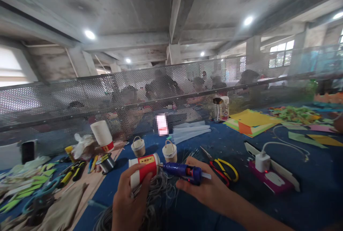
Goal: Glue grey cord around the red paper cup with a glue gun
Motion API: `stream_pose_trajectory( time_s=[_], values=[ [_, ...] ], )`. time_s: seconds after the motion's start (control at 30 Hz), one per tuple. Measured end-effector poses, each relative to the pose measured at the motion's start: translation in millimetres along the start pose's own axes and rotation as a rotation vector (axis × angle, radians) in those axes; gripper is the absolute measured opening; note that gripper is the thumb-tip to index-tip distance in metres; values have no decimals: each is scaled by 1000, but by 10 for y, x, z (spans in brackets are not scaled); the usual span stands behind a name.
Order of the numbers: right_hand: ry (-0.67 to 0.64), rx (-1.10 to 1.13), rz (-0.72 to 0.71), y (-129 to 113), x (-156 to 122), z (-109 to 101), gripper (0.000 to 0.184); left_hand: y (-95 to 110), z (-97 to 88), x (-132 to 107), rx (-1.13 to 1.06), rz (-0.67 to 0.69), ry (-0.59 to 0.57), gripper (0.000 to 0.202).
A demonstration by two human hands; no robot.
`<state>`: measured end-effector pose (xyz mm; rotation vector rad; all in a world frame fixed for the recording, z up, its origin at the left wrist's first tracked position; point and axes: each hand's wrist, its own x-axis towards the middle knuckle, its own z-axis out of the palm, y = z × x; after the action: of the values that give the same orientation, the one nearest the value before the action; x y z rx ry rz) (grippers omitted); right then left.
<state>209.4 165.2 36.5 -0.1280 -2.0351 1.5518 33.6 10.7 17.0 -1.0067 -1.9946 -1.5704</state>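
- Concrete beams and round ceiling lamps fill the upper view; below them a perforated mesh screen (80,95) runs across the far edge of a blue table cover (308,195), with blurred people seated behind it.
- I take the yellow-handled scissors (222,168) as my marker.
- Left of the scissors, my left hand (128,198) is wrapped around a paper cup (144,168), fingers closed over its wall.
- That cup lies on its side, held just above the table. It is white with a broad red band and a yellow panel.
- Dark marks sit on the yellow panel, but they are too small for me to read.
- Between the cup and the scissors, my right hand (209,188) lies palm up with its fingers curled about a blue glue gun (182,170).
- Its nozzle touches the cup's end, and a pale stick juts from its rear.
- Loose grey cord (158,191) is piled under the cup, left of the scissors.
- Two small baskets (138,147) with loop handles stand behind and left of the scissors.
- A stack of white cups (102,134), the lowest with a red band, stands tilted further left.
- Right of the scissors sits a white charger (262,162) with a cable.
- Sheets of coloured paper (252,122) lie beyond the scissors, to their right.
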Motion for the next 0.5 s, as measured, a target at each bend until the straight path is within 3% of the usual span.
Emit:
stream_pose_trajectory(
  time_s=[0.5],
  values=[
    [10, -18, -29, 10, 6, 14, 30, 6, -1, 19, 22, 83, -14, 32]
  ],
)
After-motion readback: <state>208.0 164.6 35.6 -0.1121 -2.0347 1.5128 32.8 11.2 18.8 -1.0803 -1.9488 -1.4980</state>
